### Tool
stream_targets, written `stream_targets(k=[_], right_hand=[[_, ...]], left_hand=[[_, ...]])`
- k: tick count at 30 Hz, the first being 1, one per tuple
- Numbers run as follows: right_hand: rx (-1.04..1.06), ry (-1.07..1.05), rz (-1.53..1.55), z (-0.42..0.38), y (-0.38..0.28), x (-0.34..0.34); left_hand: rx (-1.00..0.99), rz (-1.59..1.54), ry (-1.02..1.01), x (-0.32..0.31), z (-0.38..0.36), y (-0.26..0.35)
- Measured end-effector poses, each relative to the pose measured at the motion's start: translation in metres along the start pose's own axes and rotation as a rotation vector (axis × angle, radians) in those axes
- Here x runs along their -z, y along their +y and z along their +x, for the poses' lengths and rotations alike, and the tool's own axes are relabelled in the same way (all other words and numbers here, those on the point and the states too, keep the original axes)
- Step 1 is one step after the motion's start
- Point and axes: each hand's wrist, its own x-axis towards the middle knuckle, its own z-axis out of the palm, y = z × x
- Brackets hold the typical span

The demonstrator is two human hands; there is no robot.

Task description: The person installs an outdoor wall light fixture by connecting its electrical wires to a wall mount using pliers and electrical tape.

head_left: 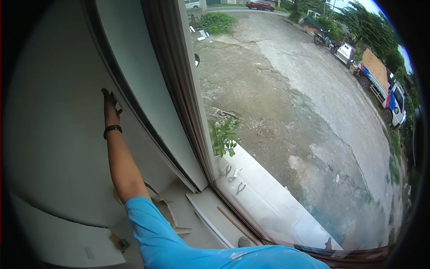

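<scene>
My left arm, in a blue sleeve, stretches up to the left. My left hand (111, 103), with a dark watch (113, 130) on the wrist, is at the pale wall (58, 103) beside the dark-edged panel (134, 76). A small pale thing shows between its thumb and fingers; shadow hides its kind, and the fingers look closed about it. A small brown shape (329, 243) at the lower right could be a fingertip of my right hand or a reflection; the rest of that hand is hidden.
Brown window framing (172, 67) stands right of the panel. Pliers (240, 188) and other small tools lie on the white ledge (268, 197) near a leafy plant (224, 136). Long strips (208, 222) and a plastic chair (165, 210) are below. Outside stands a truck (385, 87).
</scene>
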Motion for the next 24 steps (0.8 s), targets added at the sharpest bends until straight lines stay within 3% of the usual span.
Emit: stream_targets(k=[3, 12, 24], right_hand=[[-0.061, -0.088, 0.061, -0.004, 0.041, -0.027], [-0.072, -0.124, 0.171, -0.031, 0.077, -0.042], [-0.076, -0.138, 0.292, -0.049, 0.086, -0.06]], left_hand=[[-0.029, 0.008, 0.009, -0.003, 0.003, 0.004], [-0.013, 0.039, 0.012, -0.001, 0.016, 0.015], [0.041, 0.022, -0.009, -0.009, 0.001, 0.02]])
